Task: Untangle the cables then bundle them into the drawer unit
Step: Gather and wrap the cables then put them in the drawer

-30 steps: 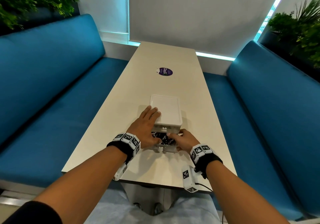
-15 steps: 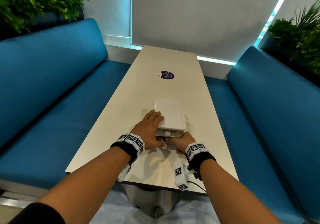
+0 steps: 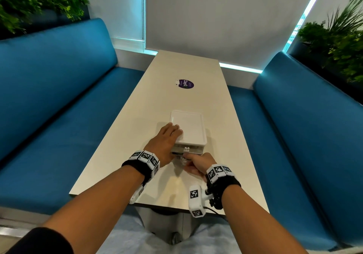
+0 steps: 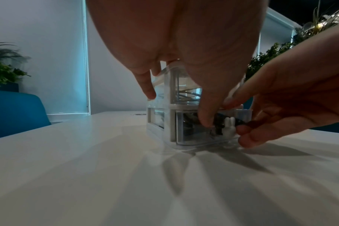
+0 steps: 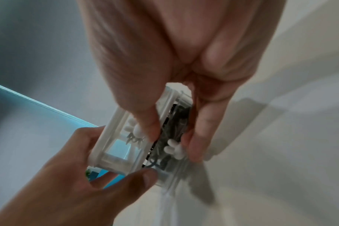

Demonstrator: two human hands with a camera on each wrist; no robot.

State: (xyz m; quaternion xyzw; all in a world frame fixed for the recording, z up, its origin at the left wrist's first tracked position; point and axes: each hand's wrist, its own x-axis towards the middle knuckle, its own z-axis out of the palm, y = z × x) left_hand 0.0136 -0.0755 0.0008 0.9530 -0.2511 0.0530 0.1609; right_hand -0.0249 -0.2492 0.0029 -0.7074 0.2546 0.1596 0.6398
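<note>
A small white drawer unit (image 3: 188,128) stands on the pale table (image 3: 220,136). My left hand (image 3: 165,143) grips it, fingers lying over its top left edge and thumb on the front. The clear lower drawer (image 4: 194,137) holds dark bundled cables (image 5: 176,122) and sticks out only slightly. My right hand (image 3: 196,163) pinches this drawer's front beside its white rabbit knob (image 4: 229,126), thumb up against the drawer fronts. The upper drawer, with its own rabbit knob (image 3: 186,149), is shut and shows pale cable through its clear wall.
A purple round sticker (image 3: 184,84) lies farther along the table. Blue benches (image 3: 59,96) run along both long sides. Plants (image 3: 337,45) stand behind the backrests. The table's near edge (image 3: 176,204) is just behind my wrists.
The lower drawer, pulled well out a second ago with its cables showing, has slid almost fully in. My right hand moved forward with it. My left hand stayed on the unit.
</note>
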